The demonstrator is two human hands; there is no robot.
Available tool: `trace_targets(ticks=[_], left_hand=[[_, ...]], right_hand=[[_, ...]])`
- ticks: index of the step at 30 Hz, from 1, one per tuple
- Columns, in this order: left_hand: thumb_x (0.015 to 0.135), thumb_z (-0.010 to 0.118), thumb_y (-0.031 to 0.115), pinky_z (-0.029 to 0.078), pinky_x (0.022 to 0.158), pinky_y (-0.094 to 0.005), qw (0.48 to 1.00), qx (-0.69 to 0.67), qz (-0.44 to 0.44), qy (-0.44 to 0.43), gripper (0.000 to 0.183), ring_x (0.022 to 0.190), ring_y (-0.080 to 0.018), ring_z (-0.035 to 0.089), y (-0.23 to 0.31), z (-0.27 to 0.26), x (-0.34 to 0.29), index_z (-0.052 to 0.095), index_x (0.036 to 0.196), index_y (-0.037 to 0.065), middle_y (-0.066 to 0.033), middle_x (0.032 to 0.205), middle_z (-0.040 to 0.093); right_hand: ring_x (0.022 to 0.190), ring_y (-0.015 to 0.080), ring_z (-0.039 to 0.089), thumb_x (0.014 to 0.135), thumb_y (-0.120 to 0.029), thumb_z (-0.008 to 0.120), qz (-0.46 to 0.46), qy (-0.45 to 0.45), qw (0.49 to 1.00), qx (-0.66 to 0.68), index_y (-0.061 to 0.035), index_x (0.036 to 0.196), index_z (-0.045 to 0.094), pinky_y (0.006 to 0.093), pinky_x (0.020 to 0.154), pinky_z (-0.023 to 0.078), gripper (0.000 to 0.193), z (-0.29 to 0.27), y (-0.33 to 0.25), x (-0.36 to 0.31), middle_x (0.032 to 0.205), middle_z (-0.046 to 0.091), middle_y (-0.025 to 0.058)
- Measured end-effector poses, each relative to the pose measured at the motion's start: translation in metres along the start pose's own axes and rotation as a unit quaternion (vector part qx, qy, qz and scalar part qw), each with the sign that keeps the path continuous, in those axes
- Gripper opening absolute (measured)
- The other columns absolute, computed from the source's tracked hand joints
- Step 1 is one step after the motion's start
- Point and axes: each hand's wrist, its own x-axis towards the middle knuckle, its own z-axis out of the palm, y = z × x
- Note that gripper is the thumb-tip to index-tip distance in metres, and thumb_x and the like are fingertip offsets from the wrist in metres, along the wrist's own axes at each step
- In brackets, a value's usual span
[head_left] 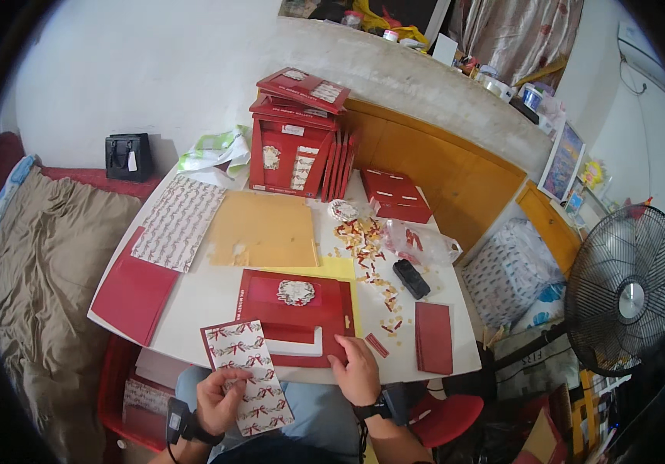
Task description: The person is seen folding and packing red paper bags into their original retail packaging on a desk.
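My left hand point(220, 396) is closed on a long white card point(264, 379) with a garland-and-bow print and a red edge. The card is tilted over my lap, its upper end overlapping a red cardboard package point(332, 298). That package lies at the table's near edge, with a scalloped white tag point(295, 292) on it and a pale cut-out window in its lower part. My right hand point(357, 373) rests on the package's lower right corner, thumb and index finger apart, nothing visible between them. Beside it lies a thin red strip point(377, 346).
Red packages point(290, 158) stand piled at the back. Printed sheets point(181, 220) and red sheets point(135, 290) lie left, next to a tan board point(263, 228). Small red and yellow pieces point(363, 243), a black device point(411, 278) and red cards point(433, 338) lie right. A fan point(630, 298) stands beyond.
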Motion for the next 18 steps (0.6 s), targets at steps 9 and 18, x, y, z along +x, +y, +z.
trace_targets(ticks=[9, 18], left_hand=[[0.09, 0.056, -0.001, 0.05, 0.078, -0.0256, 0.999, 0.024, 0.019, -0.02, 0.016, 0.088, -0.0106, 0.061, 0.0, 0.002, 0.004, 0.067, 0.1, -0.003, -0.0073, 0.094, 0.069], [0.091, 0.054, 0.0, 0.05, 0.08, -0.0264, 0.999, -0.029, -0.012, -0.025, 0.017, 0.088, -0.0102, 0.06, -0.005, 0.006, 0.017, 0.067, 0.103, -0.002, -0.0064, 0.096, 0.068]], right_hand=[[0.094, 0.0347, 0.062, 0.08, -0.014, 0.071, 0.017, -0.022, 0.999, 0.03, -0.0022, 0.11, 0.063, 0.0417, 0.08, 0.05, 0.033, -0.012, -0.005, 0.019, 0.101, 0.065, 0.0162], [0.074, 0.0314, 0.063, 0.084, -0.013, 0.064, -0.055, 0.061, 0.995, -0.05, -0.0033, 0.084, 0.066, 0.0399, 0.065, 0.05, 0.01, -0.047, 0.005, 0.137, 0.079, 0.062, 0.0138]])
